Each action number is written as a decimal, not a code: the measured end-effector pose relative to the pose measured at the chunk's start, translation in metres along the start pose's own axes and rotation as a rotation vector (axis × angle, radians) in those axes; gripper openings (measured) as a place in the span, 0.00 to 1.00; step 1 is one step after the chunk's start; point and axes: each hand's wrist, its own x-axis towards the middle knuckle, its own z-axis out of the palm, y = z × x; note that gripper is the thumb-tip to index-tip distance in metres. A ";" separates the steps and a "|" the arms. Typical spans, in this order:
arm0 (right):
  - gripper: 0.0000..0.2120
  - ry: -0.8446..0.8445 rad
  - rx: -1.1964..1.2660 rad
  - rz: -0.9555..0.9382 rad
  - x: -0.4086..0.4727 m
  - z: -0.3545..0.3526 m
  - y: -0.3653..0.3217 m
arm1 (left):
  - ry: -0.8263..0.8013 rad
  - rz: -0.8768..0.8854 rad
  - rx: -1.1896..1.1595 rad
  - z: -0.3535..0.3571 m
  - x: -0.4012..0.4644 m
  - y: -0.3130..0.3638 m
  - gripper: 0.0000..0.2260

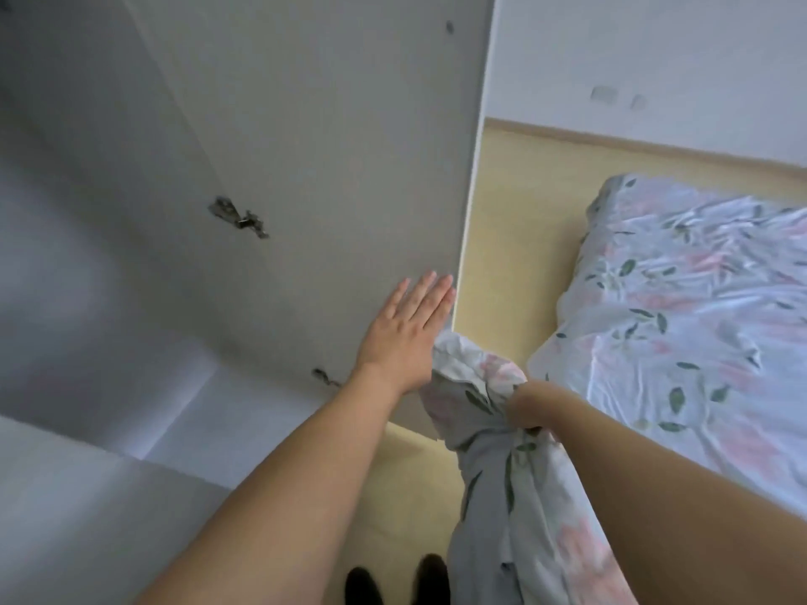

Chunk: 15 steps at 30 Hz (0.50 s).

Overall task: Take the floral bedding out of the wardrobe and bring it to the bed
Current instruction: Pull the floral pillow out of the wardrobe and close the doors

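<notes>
Bedding bunched in right hand; left hand flat on wardrobe door (fingers straight) should push it gently, keeping cloth clear

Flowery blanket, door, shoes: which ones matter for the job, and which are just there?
For the job: floral bedding gripped by the right hand; wardrobe door under the flat left hand; bed.
Just there: black shoes, wall socket.

Crumpled cloth bedding, matt door
</notes>
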 end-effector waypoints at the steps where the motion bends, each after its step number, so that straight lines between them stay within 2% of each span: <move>1: 0.16 -0.010 0.040 0.032 0.004 -0.002 0.014 | 0.034 0.041 0.047 -0.010 0.017 0.009 0.33; 5: 0.17 0.005 0.127 0.072 0.003 -0.009 0.044 | 0.058 0.137 0.323 -0.043 0.068 0.031 0.30; 10: 0.21 0.004 0.250 0.142 0.010 -0.013 0.079 | -0.148 0.057 0.662 -0.059 0.088 0.034 0.27; 13: 0.24 -0.007 0.248 0.155 0.012 -0.013 0.084 | -0.232 0.106 0.721 -0.062 0.082 0.044 0.26; 15: 0.21 0.054 0.212 0.102 0.015 -0.014 0.080 | -0.269 0.127 0.693 -0.061 0.075 0.052 0.23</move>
